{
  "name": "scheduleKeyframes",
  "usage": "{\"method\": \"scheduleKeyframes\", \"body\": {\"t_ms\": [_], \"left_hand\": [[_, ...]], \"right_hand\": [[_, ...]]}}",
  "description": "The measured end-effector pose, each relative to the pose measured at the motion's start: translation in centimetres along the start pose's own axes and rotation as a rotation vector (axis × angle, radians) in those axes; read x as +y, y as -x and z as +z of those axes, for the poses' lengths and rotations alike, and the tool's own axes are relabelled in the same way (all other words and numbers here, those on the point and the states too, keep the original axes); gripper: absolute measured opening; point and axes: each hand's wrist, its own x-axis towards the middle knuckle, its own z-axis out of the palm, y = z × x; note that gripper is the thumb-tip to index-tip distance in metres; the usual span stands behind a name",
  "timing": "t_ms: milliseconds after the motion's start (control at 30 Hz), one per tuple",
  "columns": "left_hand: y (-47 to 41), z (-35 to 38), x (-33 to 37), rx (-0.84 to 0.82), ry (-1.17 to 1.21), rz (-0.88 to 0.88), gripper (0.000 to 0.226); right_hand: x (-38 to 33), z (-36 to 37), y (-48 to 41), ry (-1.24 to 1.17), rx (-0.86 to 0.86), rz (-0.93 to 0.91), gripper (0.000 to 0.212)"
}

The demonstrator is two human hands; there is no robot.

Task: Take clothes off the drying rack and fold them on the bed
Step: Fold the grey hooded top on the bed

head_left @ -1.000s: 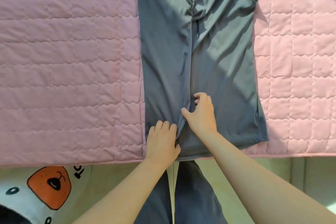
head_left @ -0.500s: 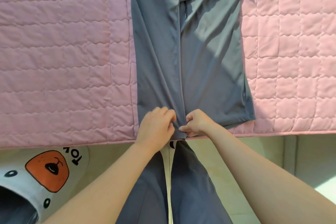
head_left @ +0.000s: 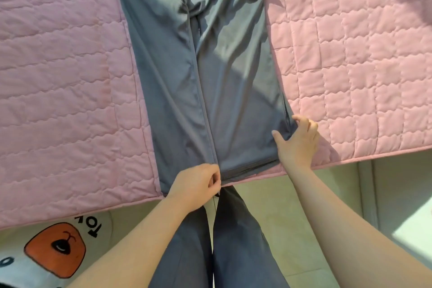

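A grey zip-front garment (head_left: 198,72) lies flat and lengthwise on the pink quilted bed cover (head_left: 70,77), its hem at the bed's near edge. My left hand (head_left: 196,184) pinches the hem at the bottom of the centre zip. My right hand (head_left: 298,142) holds the garment's lower right corner, thumb on top of the cloth and fingers curled at its side edge. The collar end reaches beyond the top of the view.
The bed's near edge runs across the lower part of the view, with pale green floor (head_left: 280,229) below it. A white cushion with an orange bear face (head_left: 56,250) lies at the lower left. My own grey trousers (head_left: 233,252) show between my arms.
My right hand left the centre zip and slid right along the hem to the lower right corner. My left hand stayed at the zip's bottom. The view shifted so the garment sits further right.
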Motion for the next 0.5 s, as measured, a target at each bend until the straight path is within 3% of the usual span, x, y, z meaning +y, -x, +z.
{"method": "scheduleKeyframes", "body": {"t_ms": [133,200,333,500], "left_hand": [[-4.7,-1.6,2.6,0.201,0.046,0.101,0.009],[-7.7,-2.2,3.0,0.184,0.175,-0.021,0.015],[-12.1,-4.8,3.5,0.06,0.764,-0.43,0.012],[-15.3,-8.4,6.2,0.047,0.989,-0.36,0.027]], "right_hand": [[0.7,-1.2,-2.1,-0.092,-0.114,0.044,0.074],[0.8,-1.7,-2.6,-0.177,-0.214,0.065,0.078],[0.4,-1.8,-1.8,-0.201,-0.307,-0.022,0.083],[-2.6,-3.5,1.1,-0.284,-0.418,-0.246,0.086]]}}
